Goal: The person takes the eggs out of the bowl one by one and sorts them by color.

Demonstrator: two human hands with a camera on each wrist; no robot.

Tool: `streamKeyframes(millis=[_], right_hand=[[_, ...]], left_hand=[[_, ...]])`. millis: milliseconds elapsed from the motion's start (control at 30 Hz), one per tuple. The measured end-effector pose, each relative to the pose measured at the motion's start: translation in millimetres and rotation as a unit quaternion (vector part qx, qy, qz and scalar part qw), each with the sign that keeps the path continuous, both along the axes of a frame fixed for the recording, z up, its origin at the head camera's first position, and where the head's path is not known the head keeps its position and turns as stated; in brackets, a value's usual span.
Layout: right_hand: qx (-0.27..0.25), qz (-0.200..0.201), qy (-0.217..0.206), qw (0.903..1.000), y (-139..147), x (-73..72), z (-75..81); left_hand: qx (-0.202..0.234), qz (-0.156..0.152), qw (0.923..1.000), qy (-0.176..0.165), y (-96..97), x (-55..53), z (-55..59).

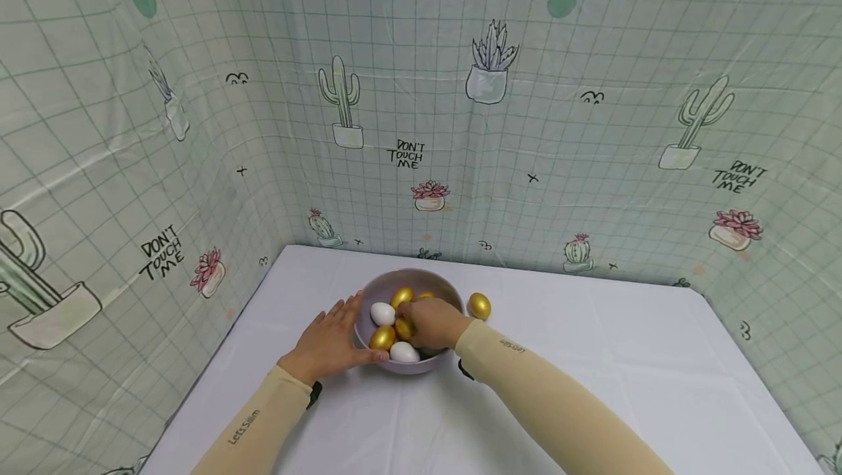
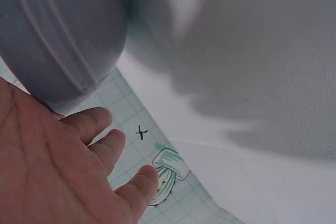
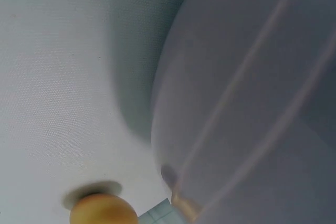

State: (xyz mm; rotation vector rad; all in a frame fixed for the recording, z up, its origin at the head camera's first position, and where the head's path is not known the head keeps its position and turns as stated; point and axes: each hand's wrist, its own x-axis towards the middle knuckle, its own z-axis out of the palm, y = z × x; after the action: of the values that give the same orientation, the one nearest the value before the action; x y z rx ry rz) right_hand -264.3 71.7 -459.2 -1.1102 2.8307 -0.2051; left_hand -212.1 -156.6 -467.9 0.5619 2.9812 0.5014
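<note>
A round mauve bowl [image 1: 454,292] stands on the white-covered table, with several gold and white eggs inside. My right hand [image 1: 435,321] reaches in over its right side and grips a gold egg [image 1: 404,328]; part of that egg is hidden by the fingers. Beside it lie a white egg [image 1: 383,313] and another gold egg [image 1: 382,337]. A second white egg [image 1: 404,352] sits near the front rim. My left hand [image 1: 332,340] rests against the bowl's left side, fingers spread and mostly straight, thumb along the front rim. The right wrist view shows the bowl's outer wall [image 3: 252,108], not the hand.
One gold egg [image 1: 479,306] lies outside the bowl, just to its right on the white tablecloth [image 1: 592,373]. Cloth walls [image 1: 526,131] printed with cacti and a grid rise behind the table and at its sides.
</note>
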Motion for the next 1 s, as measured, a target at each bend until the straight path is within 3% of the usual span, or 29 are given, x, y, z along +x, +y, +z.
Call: streamKeyframes(millis=[367, 600, 833, 1000], right_hand=[[-0.004, -0.007, -0.009, 0.9999, 1, -6.2, -1.6], [-0.019, -0.02, -0.02, 0.9994, 1, -4.6, 6.8], [-0.044, -0.012, 0.001, 0.999, 7, -7.5, 16.0], [-0.075, -0.018, -0.01, 0.997, 16, -9.1, 32.6]], left_hand=[[0.003, -0.005, 1.0, 0.005, 0.6, 0.4, 1.2], [0.003, -0.005, 1.0, 0.003, -0.1, -0.3, 0.9], [0.0, -0.004, 1.0, 0.004, 0.2, -1.1, -0.2], [-0.001, 0.0, 1.0, 0.0, 0.1, -0.5, 0.1]])
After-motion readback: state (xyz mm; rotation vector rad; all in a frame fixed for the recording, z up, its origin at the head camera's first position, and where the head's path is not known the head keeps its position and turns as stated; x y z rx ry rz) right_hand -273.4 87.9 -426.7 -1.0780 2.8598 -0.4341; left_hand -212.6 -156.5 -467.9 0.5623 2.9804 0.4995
